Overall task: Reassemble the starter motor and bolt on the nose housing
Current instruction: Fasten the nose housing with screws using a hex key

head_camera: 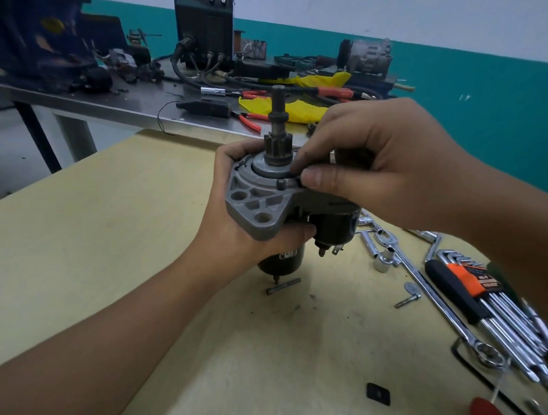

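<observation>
My left hand (234,234) grips the starter motor (285,207) upright above the worktop (110,232). My right hand (370,167) pinches something small at its mounting flange (254,203). Nose housing unfitted; one bolt (284,286) lies below the motor.

No legible text, hex key holder (478,278) label and starter motor (283,257) sticker too blurred

Counts around the starter motor (285,207)

2 hands hold 1 starter motor: left hand (235,218) under it, right hand (376,167) on top. Below the motor lies 1 loose bolt (284,286); right of it, 1 hex key set (493,295); behind it, 2 red-handled pliers (249,119) (255,94).
</observation>
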